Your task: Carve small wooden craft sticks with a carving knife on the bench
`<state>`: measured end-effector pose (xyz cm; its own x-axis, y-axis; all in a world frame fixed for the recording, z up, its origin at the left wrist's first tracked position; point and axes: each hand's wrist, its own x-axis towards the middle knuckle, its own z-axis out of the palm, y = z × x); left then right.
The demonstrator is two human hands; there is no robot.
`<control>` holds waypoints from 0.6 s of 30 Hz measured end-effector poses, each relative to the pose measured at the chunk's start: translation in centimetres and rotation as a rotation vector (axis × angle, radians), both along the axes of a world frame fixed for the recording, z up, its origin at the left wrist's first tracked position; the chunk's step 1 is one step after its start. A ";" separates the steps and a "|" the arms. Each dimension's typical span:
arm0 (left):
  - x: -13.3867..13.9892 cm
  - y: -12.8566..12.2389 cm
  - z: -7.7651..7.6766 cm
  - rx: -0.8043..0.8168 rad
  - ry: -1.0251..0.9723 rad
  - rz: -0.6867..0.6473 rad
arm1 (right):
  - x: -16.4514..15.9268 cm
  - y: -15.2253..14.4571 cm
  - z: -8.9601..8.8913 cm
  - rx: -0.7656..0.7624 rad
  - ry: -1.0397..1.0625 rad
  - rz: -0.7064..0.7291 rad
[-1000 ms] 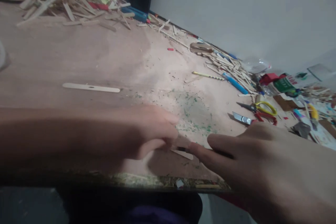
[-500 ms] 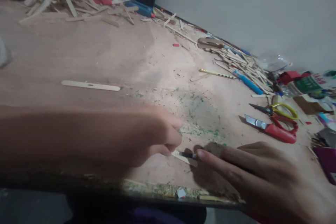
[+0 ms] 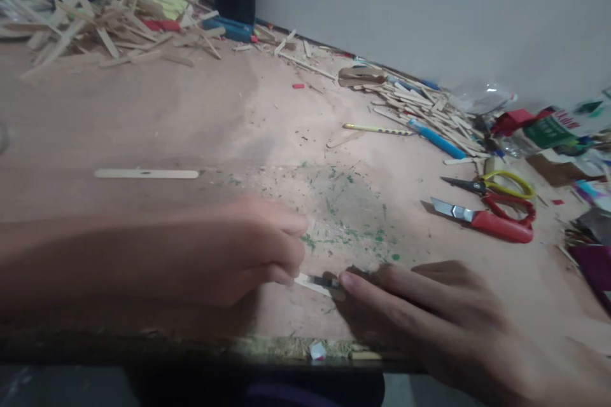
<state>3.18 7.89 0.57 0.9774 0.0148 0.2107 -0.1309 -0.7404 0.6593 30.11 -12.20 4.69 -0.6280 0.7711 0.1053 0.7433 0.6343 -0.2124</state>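
Note:
My left hand (image 3: pixel 258 245) is closed, its fingertips pinching one end of a wooden craft stick (image 3: pixel 317 290) near the table's front edge. The stick's other end points toward my right hand (image 3: pixel 443 318). That hand is closed around a craft knife with a dark blade (image 3: pixel 322 281), its index finger stretched along the top. The blade lies over the stick. Most of the knife's handle is hidden under my fingers. A second craft stick (image 3: pixel 147 173), with a dark slot in its middle, lies flat beyond my left forearm.
Scissors (image 3: pixel 482 186) with yellow and red handles and a red box cutter (image 3: pixel 501 227) lie at the right. Behind them are a blue pen-like tool (image 3: pixel 439 140), a pencil (image 3: pixel 377 130) and piled sticks (image 3: pixel 420 102). More sticks (image 3: pixel 95 19) are heaped at the back left.
The view has turned slightly, so the table things sit further left. Both hands keep the stick and the knife in nearly the same position relative to each other.

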 end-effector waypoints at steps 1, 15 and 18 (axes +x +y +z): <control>0.0 0.0 0.0 0.001 -0.001 -0.008 | -0.1 0.1 0.5 -0.014 -0.026 0.001; -0.1 -0.1 -0.1 -0.024 0.068 0.015 | -1.8 -1.3 -2.9 -0.065 0.295 -0.285; 0.0 0.1 -0.4 -0.017 0.032 -0.008 | -1.8 -1.4 -3.0 0.040 0.230 -0.261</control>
<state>3.15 7.95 0.21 0.9837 0.0103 0.1793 -0.1155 -0.7283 0.6755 28.29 -13.62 1.67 -0.3662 0.8951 0.2543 0.8172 0.4401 -0.3721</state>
